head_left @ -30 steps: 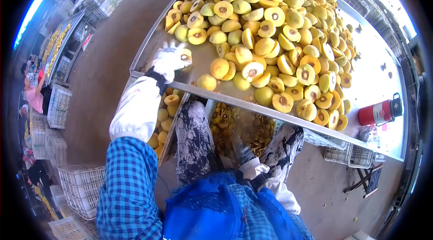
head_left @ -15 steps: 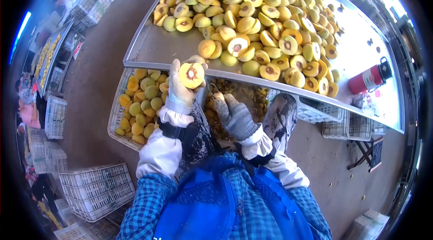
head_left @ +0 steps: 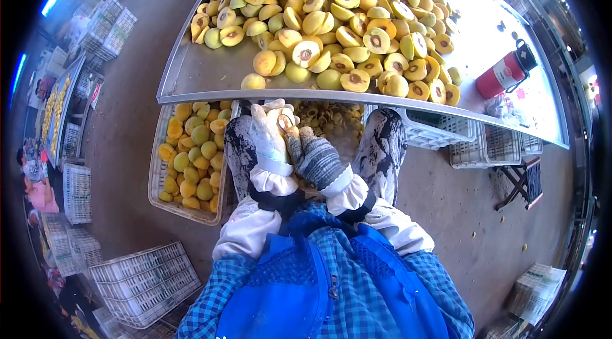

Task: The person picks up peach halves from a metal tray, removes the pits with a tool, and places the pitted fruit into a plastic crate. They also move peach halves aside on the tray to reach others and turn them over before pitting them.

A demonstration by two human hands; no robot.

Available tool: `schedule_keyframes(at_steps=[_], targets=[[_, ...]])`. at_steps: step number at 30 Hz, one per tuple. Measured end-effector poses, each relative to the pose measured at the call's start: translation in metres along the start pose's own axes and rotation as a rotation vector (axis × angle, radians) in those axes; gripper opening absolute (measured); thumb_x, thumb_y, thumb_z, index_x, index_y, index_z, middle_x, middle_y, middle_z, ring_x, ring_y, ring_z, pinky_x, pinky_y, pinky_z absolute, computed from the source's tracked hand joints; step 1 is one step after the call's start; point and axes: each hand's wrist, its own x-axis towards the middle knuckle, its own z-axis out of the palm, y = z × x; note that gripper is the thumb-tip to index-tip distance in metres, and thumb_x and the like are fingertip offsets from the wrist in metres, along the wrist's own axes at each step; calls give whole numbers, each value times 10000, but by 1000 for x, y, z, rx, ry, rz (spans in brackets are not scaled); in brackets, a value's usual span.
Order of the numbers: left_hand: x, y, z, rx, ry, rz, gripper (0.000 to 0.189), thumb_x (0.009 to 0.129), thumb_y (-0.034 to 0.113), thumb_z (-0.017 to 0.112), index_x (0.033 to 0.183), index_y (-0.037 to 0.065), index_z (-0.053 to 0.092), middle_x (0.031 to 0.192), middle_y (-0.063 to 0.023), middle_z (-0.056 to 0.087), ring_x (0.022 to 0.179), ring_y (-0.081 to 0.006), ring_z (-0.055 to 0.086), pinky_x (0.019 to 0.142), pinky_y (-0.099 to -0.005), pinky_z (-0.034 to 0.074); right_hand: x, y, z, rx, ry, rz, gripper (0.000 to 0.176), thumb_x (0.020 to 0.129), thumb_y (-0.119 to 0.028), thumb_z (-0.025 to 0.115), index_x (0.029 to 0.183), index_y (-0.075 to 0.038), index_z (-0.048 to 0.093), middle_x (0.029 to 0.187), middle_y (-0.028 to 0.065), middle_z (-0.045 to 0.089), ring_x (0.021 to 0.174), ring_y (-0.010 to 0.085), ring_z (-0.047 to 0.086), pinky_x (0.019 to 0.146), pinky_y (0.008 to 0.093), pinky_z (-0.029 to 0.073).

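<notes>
My left hand point(head_left: 268, 138), in a white glove, holds a halved yellow peach point(head_left: 282, 121) cut face up, just below the table's front rim and above my knees. My right hand point(head_left: 313, 155), in a grey knit glove, is right beside it, its curled fingers pressed onto the cut face at the pit. Whether a small tool sits in those fingers cannot be made out. A big pile of halved peaches point(head_left: 331, 14) lies on the metal table point(head_left: 210, 78) in front of me.
On the floor at my left is a white crate of yellow peach halves point(head_left: 191, 154). Between my legs is a crate of pits and scraps point(head_left: 335, 119). A red flask point(head_left: 502, 74) lies on the table's right. Empty crates point(head_left: 143, 281) stand around, and other people work far left.
My left hand took a peach half off the table and carried it down to my lap. My right hand rose from the pit crate and closed in on the half.
</notes>
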Motion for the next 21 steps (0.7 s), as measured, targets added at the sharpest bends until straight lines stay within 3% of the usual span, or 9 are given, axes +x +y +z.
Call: schedule_keyframes(at_steps=[4, 9, 11, 13, 15, 16, 17, 19, 21], targets=[[-6, -2, 3, 50, 33, 50, 530, 935, 509, 379, 896, 22, 586, 761, -108, 614, 577, -178, 569, 526, -271, 474, -5, 12, 12, 27, -15, 18, 460, 813, -131, 482, 1249, 15, 456, 817, 236, 504, 596, 361, 553, 498, 445, 435], [-13, -4, 9, 95, 55, 86, 530, 942, 491, 375, 874, 5, 576, 734, -109, 606, 577, -179, 571, 530, -269, 491, -13, 12, -4, -15, 56, -182, 433, 803, -132, 503, 1208, 20, 500, 843, 250, 522, 597, 369, 545, 512, 430, 429], [-13, -3, 4, 137, 11, 73, 524, 940, 478, 390, 859, -6, 573, 728, -114, 605, 592, -187, 585, 540, -277, 507, -15, 9, -2, 250, 232, -223, 393, 837, -150, 508, 1192, 18, 513, 848, 220, 557, 600, 334, 555, 535, 409, 437], [-11, 5, 4, 135, -80, -51, 512, 939, 455, 400, 855, -19, 574, 724, -120, 607, 608, -195, 598, 554, -287, 520, -15, 9, -2, 674, 216, -116, 315, 877, -195, 519, 1114, 12, 542, 799, 160, 579, 598, 274, 565, 527, 363, 431], [2, 2, -6, 75, -232, -176, 491, 934, 415, 417, 865, -44, 576, 723, -142, 609, 621, -216, 615, 571, -313, 534, -17, 12, -3, 1247, -18, 166, 280, 923, -267, 536, 973, 4, 584, 696, 68, 590, 593, 189, 576, 490, 292, 412], [13, -4, -14, 9, -285, -276, 485, 933, 409, 417, 869, -43, 579, 728, -150, 612, 617, -223, 615, 570, -318, 531, -18, 9, -21, 1422, -236, 411, 290, 936, -284, 521, 931, -5, 598, 728, -4, 580, 624, 74, 516, 519, 232, 405], [21, -9, -22, -58, -339, -370, 478, 933, 403, 417, 873, -43, 582, 734, -158, 615, 612, -231, 615, 569, -323, 529, -20, 17, -14, 1615, -281, 401, 282, 938, -281, 515, 931, -12, 601, 728, 0, 581, 629, 73, 513, 525, 227, 407], [6, -9, -18, -44, -227, -204, 462, 933, 397, 423, 868, -32, 583, 768, -168, 622, 633, -249, 618, 577, -339, 525, -25, 27, -1, 1847, -381, 433, 283, 940, -297, 506, 910, -35, 607, 716, 1, 578, 632, 77, 509, 534, 224, 412], [-7, -8, -14, -10, -160, -47, 407, 931, 335, 463, 792, -23, 595, 718, -155, 627, 603, -241, 615, 561, -317, 516, -29, 22, -7, 1681, -456, 538, 306, 936, -338, 500, 866, -63, 614, 693, -5, 569, 629, 87, 510, 538, 229, 419]])
